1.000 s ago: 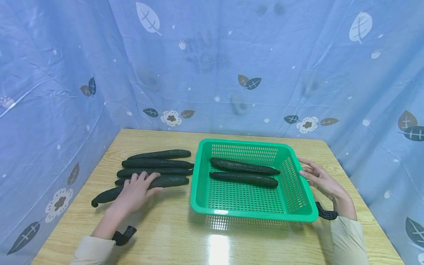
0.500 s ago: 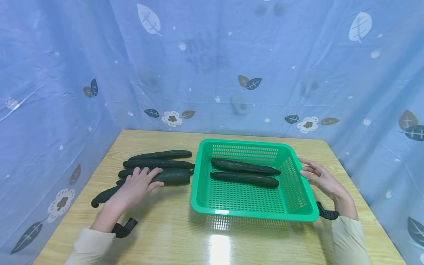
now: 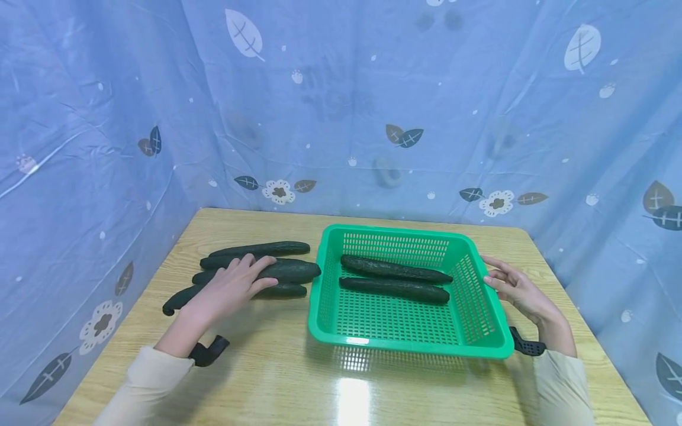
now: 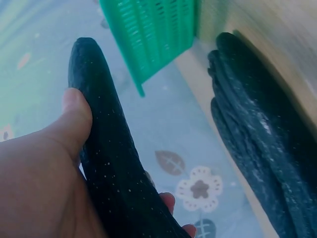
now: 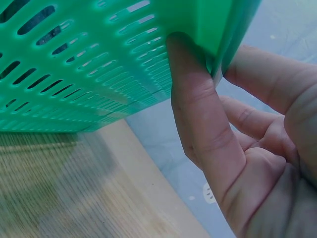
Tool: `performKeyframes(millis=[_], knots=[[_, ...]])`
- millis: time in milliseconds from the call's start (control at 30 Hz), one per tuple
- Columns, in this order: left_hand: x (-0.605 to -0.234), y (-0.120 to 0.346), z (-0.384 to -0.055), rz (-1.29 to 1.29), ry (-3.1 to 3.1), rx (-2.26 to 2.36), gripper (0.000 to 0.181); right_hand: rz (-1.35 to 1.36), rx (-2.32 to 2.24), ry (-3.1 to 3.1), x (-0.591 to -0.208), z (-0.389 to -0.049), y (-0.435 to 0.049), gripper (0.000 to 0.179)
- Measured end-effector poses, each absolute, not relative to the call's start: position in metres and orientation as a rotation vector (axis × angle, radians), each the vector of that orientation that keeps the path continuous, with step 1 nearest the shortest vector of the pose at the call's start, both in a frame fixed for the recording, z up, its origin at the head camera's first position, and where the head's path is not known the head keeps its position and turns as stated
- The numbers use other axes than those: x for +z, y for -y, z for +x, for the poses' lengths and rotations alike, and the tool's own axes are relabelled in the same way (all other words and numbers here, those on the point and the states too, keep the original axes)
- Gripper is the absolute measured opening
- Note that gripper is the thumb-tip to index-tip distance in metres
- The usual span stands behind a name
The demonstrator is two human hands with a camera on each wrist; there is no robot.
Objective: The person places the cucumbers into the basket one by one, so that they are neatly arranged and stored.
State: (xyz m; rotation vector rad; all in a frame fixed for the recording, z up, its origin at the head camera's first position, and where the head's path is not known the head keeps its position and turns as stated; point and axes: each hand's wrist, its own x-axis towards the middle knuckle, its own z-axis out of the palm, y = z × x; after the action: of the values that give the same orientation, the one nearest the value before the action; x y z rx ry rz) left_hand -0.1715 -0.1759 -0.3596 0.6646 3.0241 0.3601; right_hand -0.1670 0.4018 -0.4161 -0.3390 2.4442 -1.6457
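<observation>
My left hand grips a dark green cucumber, thumb along one side and fingertips showing on the other in the left wrist view. The cucumber's curled tail end sticks out behind the hand. Below it, several more cucumbers lie side by side on the table. My right hand pinches the right rim of a green plastic basket; in the right wrist view a finger lies against the slotted wall, under the rim, with the thumb opposite. Inside the basket are two cucumbers, roughly parallel.
The wooden table carries the basket at centre right, just right of the cucumber row. Blue patterned curtains hang behind the table and along both sides. A black strap device is worn at each wrist.
The left hand has raised its cucumber and carried it right and away from me, over the other cucumbers towards the basket's left rim. The right hand and basket stay put.
</observation>
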Motion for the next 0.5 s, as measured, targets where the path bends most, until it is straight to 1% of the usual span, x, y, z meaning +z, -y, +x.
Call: performKeyframes(millis=[500], knots=[[-0.343, 0.145, -0.183, 0.771, -2.989, 0.333, 0.055, -0.365, -1.66, -2.433, -0.416, -0.166, -0.401, 0.054]])
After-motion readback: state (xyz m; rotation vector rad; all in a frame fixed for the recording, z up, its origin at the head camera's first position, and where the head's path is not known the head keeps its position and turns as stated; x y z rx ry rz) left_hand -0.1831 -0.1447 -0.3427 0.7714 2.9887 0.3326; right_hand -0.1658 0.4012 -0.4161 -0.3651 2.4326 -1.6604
